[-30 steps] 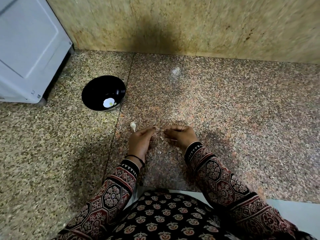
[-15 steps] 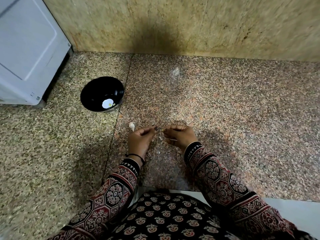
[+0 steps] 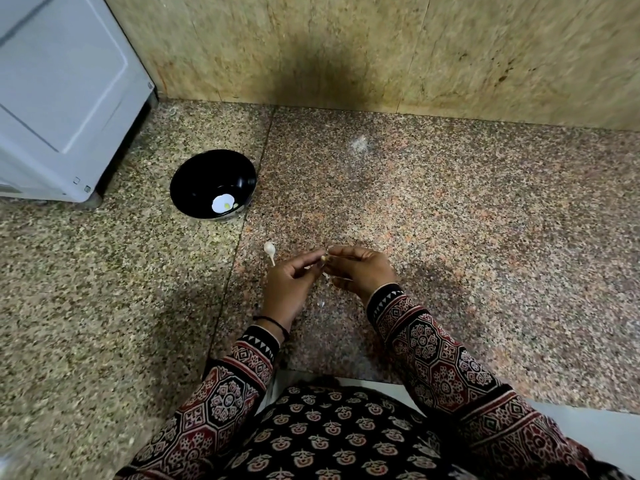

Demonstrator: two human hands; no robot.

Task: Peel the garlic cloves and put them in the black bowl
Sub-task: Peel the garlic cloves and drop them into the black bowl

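Note:
My left hand point(image 3: 289, 284) and my right hand point(image 3: 360, 270) meet fingertip to fingertip low over the granite counter. Between them they pinch a small garlic clove point(image 3: 323, 258), mostly hidden by the fingers. An unpeeled white clove with a thin stalk point(image 3: 269, 249) lies on the counter just left of my left hand. The black bowl point(image 3: 194, 181) stands further back on the left, and a peeled clove point(image 3: 234, 204) lies next to the bright white spot at its bottom.
A white appliance point(image 3: 65, 98) fills the back left corner beside the bowl. A stone wall point(image 3: 381, 53) closes off the back of the counter. Small bits of garlic skin point(image 3: 321, 303) lie below my hands. My patterned clothing covers the counter's front edge.
My two hands have closed the gap between them, and their fingertips now touch around the clove. The bowl and the loose clove have not moved.

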